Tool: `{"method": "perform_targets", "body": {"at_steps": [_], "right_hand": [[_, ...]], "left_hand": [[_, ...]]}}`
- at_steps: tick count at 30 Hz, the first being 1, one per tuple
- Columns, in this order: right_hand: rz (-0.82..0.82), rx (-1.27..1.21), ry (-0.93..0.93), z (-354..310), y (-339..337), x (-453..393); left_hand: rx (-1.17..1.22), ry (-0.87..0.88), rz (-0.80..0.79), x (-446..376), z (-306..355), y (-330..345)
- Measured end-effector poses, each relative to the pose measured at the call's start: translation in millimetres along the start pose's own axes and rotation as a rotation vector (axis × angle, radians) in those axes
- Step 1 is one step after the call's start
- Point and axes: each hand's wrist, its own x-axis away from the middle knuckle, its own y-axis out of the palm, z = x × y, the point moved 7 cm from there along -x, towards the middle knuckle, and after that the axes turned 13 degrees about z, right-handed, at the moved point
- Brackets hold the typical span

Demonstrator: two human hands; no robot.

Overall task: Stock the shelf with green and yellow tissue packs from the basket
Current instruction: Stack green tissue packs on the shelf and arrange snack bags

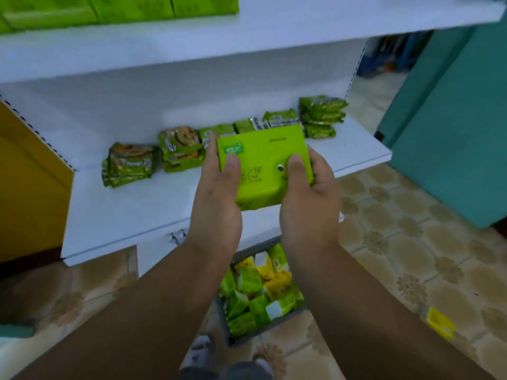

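Note:
A bright green tissue pack (264, 160) with a printed smiley face hangs above the front of the white middle shelf (131, 212). My left hand (218, 193) grips its left side, thumb on top. My right hand (310, 193) grips its right side the same way. Below, on the floor, a grey basket (223, 322) holds several green and yellow tissue packs (260, 289). More green packs (118, 9) stand on the upper shelf at the top left.
Green noodle packets (129, 164) lie in a row toward the back of the middle shelf, ending in a stack (321, 116) at the right. A yellow pack (440, 323) lies on the tiled floor at right. A teal panel (452, 127) stands to the right, a yellow panel (27, 193) to the left.

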Motion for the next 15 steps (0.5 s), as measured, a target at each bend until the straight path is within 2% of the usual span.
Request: {"method": "perform_targets", "body": {"at_steps": [3,7,10,15], "right_hand": [[-0.070,-0.086,-0.069,-49,24,15],[-0.163,-0.179,-0.195,-108,57,33],[-0.200,-0.232,-0.218,-141,86,44],[-0.259,-0.198,-0.290,-167,137,65]], "left_hand": [[0.035,0.099,0.028,-5,55,-7],[-0.065,0.265,0.069,-15,128,-21],[-0.122,0.409,0.103,-20,173,-30],[-0.163,0.450,0.206,-42,223,-64]]}}
